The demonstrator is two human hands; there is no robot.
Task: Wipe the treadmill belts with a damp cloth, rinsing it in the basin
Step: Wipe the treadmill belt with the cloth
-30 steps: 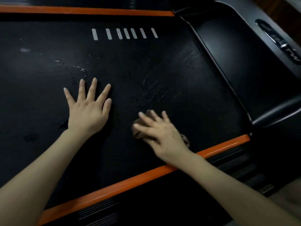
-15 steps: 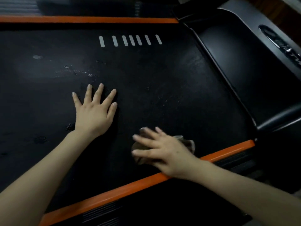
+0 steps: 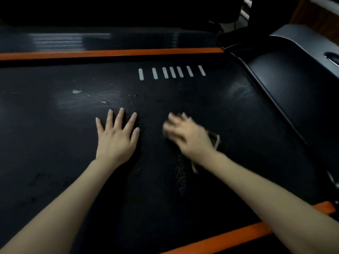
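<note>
1. Head view, the surface: the belt [image 3: 220, 110] fills most of what you see. It is a broad, flat, black sheet with a fine woven grain that shows where light catches it on the left.
2. A row of short white bars [image 3: 172, 72], rounded at the ends, is printed near its far edge.
3. A smooth orange strip [image 3: 110, 53] borders the far side, and a second orange strip [image 3: 229, 235] borders the near side.
4. A curved hood [image 3: 293, 79] of dull grey and black plastic rises at the right end of the belt.
5. Your left grip [image 3: 117, 138] is released. The palm lies flat on the belt with the fingers straight and spread, and it holds nothing.
6. Your right grip [image 3: 187, 136] lies just beside the left one, on top of the cloth [image 3: 215, 141]. It is blurred, but the fingers read as stretched out over the fabric, pressing it down rather than clenched round it.
7. The cloth lies on the belt under that palm, about midway between the two strips. It is dark and soft. A crumpled fold with a pale edge shows at the wrist, and a thin tail runs back along the forearm.
8. A patch of small glistening droplets [image 3: 180, 173] beads the belt just in front of your right wrist.
9. Pale scuffs mark the belt ahead of your left fingers.
</note>
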